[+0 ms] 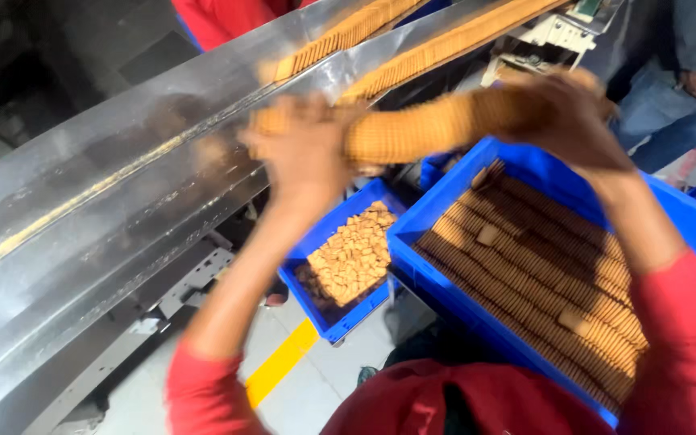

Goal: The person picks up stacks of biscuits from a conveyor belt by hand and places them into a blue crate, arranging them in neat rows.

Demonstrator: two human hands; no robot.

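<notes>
Above blue crate (453,205): both hands (304,153) clamp biscuit row (412,129).

I wear a red top with 2 sleeves pushed up past my elbows, so both forearms are bare. My left hand (304,157) and right hand (565,121) carry no gloves, rings or watch. The red cloth bunches in soft folds over my chest and upper arms.

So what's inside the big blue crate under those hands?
The big blue crate holds neat rows of biscuits standing on edge, with a few loose ones on top. The right hand and forearm cover its far corner; lower layers are hidden.
</notes>
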